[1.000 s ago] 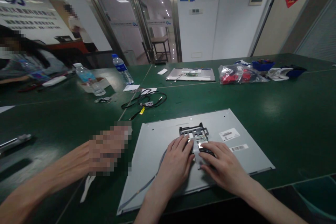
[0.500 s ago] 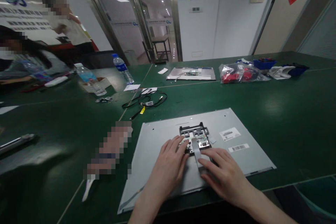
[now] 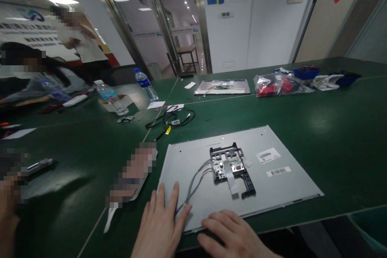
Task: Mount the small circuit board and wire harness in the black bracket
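The left hand point(image 3: 161, 217) lies palm down, fingers fanned forward, thumb out; the right hand point(image 3: 227, 229), fingers bent, points leftward.

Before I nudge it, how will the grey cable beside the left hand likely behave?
The grey cable seems floppy, since its strands curve loosely. It likely won't slide freely, as it runs to the black-framed module. It may snag on the left hand, close beside it.
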`<state>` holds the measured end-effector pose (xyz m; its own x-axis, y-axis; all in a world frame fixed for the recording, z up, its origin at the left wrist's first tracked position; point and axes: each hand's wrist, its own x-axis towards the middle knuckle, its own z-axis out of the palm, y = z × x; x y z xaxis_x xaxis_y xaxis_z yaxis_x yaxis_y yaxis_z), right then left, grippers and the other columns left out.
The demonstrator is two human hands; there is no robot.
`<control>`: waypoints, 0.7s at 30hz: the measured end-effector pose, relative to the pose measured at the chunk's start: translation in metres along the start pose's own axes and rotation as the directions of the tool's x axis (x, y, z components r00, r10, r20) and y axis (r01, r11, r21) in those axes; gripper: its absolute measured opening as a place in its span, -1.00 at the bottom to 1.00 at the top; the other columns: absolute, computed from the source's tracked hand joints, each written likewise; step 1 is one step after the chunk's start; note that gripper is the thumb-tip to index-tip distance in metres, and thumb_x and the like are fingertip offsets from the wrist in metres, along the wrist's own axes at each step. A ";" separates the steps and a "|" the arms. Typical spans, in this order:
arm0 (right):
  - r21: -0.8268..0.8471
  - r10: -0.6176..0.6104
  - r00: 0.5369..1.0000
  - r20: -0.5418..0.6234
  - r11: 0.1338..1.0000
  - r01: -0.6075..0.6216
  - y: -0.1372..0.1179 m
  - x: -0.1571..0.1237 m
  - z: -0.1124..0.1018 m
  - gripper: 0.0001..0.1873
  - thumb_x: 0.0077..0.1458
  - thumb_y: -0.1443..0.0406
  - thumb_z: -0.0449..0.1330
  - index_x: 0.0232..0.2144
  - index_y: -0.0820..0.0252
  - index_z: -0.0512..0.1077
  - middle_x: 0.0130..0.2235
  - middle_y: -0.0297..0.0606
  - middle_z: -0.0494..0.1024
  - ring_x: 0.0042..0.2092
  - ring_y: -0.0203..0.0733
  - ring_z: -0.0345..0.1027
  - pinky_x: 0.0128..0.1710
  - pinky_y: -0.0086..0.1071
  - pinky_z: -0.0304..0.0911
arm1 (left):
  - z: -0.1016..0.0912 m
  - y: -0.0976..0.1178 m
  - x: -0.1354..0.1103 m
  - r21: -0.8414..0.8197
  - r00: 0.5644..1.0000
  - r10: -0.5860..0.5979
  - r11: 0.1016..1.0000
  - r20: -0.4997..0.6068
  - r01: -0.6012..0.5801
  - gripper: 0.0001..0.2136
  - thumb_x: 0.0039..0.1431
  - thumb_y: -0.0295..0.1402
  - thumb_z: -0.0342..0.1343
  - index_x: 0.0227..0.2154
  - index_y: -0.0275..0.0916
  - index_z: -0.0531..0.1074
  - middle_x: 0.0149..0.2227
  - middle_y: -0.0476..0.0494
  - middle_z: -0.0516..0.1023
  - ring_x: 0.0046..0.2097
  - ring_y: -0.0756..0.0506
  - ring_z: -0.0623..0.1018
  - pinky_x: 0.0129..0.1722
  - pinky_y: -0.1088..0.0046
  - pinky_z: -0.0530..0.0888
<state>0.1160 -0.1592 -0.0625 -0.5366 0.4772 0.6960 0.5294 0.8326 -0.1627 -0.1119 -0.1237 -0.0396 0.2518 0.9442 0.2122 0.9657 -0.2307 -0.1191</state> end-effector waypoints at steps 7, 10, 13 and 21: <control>0.010 0.092 0.996 0.006 0.996 -0.092 0.004 0.013 -0.015 -0.53 0.21 0.04 0.08 0.01 0.25 0.36 0.03 -0.10 0.48 0.01 -0.06 0.32 0.01 -0.22 0.28 | 0.009 0.013 0.004 -0.116 1.000 -0.006 0.993 -0.005 0.005 -0.41 0.24 -0.02 -0.05 0.25 -0.22 0.20 0.33 -0.40 0.05 0.31 -0.48 0.10 0.17 -0.06 0.25; -0.002 0.256 0.954 0.157 0.966 -0.259 0.011 0.023 -0.030 -0.41 0.19 0.05 0.11 0.16 0.28 0.27 0.15 -0.06 0.39 0.13 0.00 0.23 0.14 -0.16 0.18 | 0.001 0.031 0.012 -0.185 0.998 0.010 0.983 0.060 0.001 -0.40 0.23 -0.03 -0.02 0.26 -0.22 0.19 0.33 -0.41 0.04 0.32 -0.46 0.07 0.19 -0.07 0.22; -0.067 0.442 0.871 0.216 0.896 -0.439 0.024 0.030 -0.036 -0.34 0.22 0.00 0.07 0.22 0.28 0.22 0.20 -0.04 0.32 0.19 0.03 0.17 0.20 -0.14 0.12 | -0.014 0.053 0.023 -0.309 0.984 0.108 0.949 0.140 -0.060 -0.44 0.25 -0.15 0.01 0.28 -0.17 0.13 0.35 -0.34 0.00 0.34 -0.38 0.04 0.23 -0.02 0.20; -0.425 0.693 0.689 0.214 0.701 -0.573 0.070 0.018 -0.047 -0.40 0.31 -0.03 -0.14 0.09 0.21 0.41 0.14 0.01 0.40 0.19 0.14 0.19 0.16 -0.01 0.05 | -0.044 0.091 0.042 -0.678 0.925 0.357 0.713 0.130 -0.179 -0.60 0.34 -0.32 -0.08 0.22 -0.09 0.19 0.33 -0.16 0.09 0.31 -0.19 0.18 0.26 0.11 0.23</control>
<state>0.1735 -0.1056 -0.0284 -0.1434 0.9655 0.2174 0.9578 0.1907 -0.2152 -0.0108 -0.1149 0.0011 0.5690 0.8219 0.0276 0.6860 -0.4929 0.5351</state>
